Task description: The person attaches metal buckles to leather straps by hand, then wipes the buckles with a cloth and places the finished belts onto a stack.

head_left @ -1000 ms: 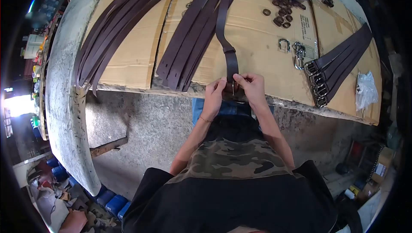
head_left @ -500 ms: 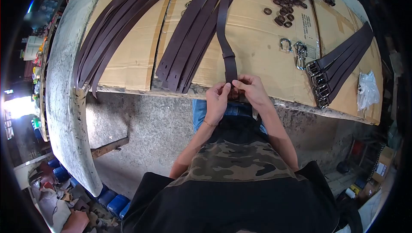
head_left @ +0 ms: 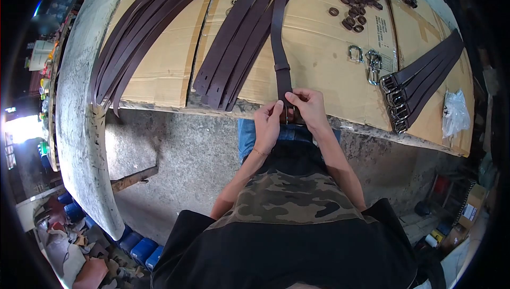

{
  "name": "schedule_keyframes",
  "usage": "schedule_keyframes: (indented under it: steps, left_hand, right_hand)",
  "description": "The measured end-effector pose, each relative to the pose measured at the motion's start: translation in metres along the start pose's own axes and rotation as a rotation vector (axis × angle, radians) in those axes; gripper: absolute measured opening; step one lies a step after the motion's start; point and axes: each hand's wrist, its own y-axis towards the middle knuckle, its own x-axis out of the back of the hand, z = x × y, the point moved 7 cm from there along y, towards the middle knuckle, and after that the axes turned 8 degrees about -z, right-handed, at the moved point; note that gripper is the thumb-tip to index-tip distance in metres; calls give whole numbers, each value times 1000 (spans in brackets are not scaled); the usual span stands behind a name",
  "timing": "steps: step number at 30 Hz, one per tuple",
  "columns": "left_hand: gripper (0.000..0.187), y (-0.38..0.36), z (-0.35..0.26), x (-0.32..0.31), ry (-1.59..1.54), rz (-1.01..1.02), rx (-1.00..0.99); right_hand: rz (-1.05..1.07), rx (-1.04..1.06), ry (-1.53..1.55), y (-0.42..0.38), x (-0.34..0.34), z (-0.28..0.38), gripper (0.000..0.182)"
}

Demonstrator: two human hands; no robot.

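Observation:
A dark brown leather belt (head_left: 279,39) runs from the far side of the cardboard-covered table toward me, with a loop (head_left: 282,67) around it a little before my hands. Its near end lies between my hands at the table's front edge. My left hand (head_left: 268,121) pinches the left side of that end between thumb and fingers. My right hand (head_left: 309,109) grips the right side, thumb on top of the leather. Something like a metal buckle shows between the hands, partly hidden by the fingers.
Leather straps (head_left: 234,44) lie left of the belt, with another bundle (head_left: 154,28) farther left. Loose leather loops (head_left: 353,15) and several buckles (head_left: 374,65) sit to the right. Buckled belts (head_left: 425,76) and a plastic bag (head_left: 455,111) lie near the right edge.
Both hands keep hold of the belt end. The fingers of my right hand have shifted slightly upward, and more of the part between the hands shows.

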Motion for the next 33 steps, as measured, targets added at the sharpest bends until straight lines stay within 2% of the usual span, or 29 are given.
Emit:
schedule_keyframes:
  steps: [6, 8, 10, 14, 17, 19, 23, 24, 26, 27, 29, 30, 32, 33]
  left_hand:
    - [23, 5, 3, -4, -68, 36, 42]
    - [21, 7, 7, -4, -97, 46, 70]
    - [17, 11, 4, 0, 125, -2, -93]
    - [15, 9, 3, 1, 78, -24, -105]
    - [17, 10, 2, 1, -14, 2, -83]
    - [19, 16, 6, 0, -51, 77, 4]
    - [20, 12, 1, -7, -60, 43, 35]
    - [20, 11, -1, -5, -15, 37, -19]
    - [20, 13, -2, -3, 28, 30, -77]
    - [19, 14, -3, -1, 55, -10, -118]
    - [19, 18, -2, 4, 81, -49, -162]
    - [19, 20, -3, 7, 142, -64, -175]
    - [19, 21, -6, 10, 201, -83, -200]
    - [19, 13, -15, 7, 232, -86, -224]
  right_hand:
    - [29, -42, 44, 1, 2, 3, 14]
    - [32, 34, 24, 4, 4, 1, 15]
    - [36, 17, 33, 3, 3, 3, 16]
    - [38, 5, 64, 1, -1, 10, 16]
    - [18, 13, 46, 2, 0, 2, 15]
    - [20, -11, 82, 0, -1, 0, 14]
    - [88, 15, 85, 5, -2, 4, 17]
    - [89, 20, 85, 9, -1, 6, 17]
    - [127, -140, 105, 15, -3, -1, 25]
    - [131, -137, 104, 15, -8, 5, 25]
    - [41, -156, 2, 15, -14, 19, 32]
    - [43, -151, 2, 18, -17, 18, 32]
    - [-35, 89, -247, 28, -18, 28, 31]
    - [-30, 98, -245, 34, -19, 32, 31]
